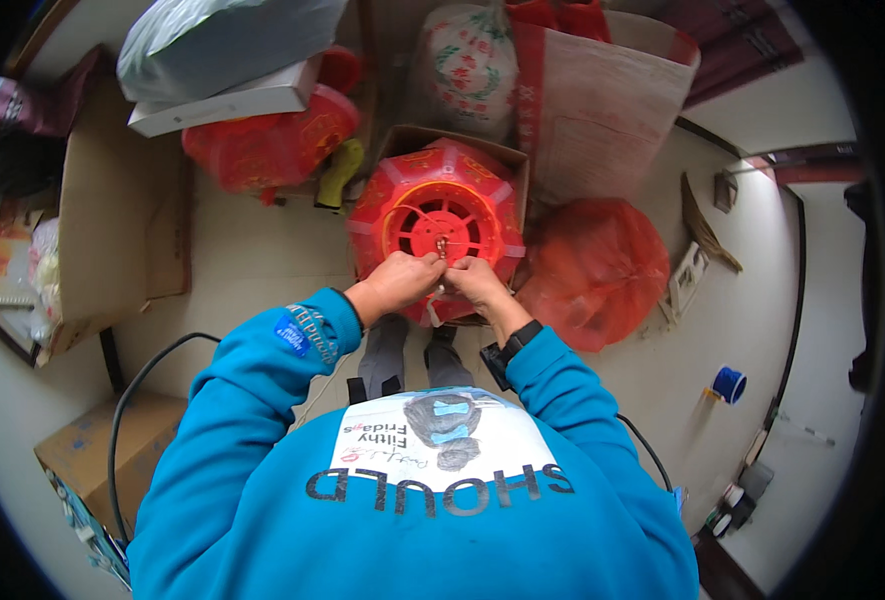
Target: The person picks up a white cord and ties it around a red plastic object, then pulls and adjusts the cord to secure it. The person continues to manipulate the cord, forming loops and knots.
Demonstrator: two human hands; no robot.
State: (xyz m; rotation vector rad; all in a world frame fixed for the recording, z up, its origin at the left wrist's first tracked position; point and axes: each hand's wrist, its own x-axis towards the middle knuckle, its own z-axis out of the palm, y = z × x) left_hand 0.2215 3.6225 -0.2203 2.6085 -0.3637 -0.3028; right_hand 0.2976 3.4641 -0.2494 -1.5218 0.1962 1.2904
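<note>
A red plastic palace lantern (376, 196) sits in an open cardboard box (519, 161) directly before me. Its round, slotted opening (480, 217) faces up, with a small metal hook (442, 244) near the middle. Just below the hook, my left hand (397, 282) and my right hand (480, 283) meet with pinched fingertips. Between them is what looks like a thin white cord (434, 309), whose loose end hangs over the lantern's near side. Fingers hide the exact spot being gripped. Thin wire curves across the opening.
Beside the lantern's box lies a translucent red plastic bag (600, 274). Behind stand a large woven sack (600, 112) and a full white bag (471, 71). Another red lantern (277, 142) lies under a white box (225, 105). A tall carton (123, 195) stands left; a blue spool (729, 385) rests right.
</note>
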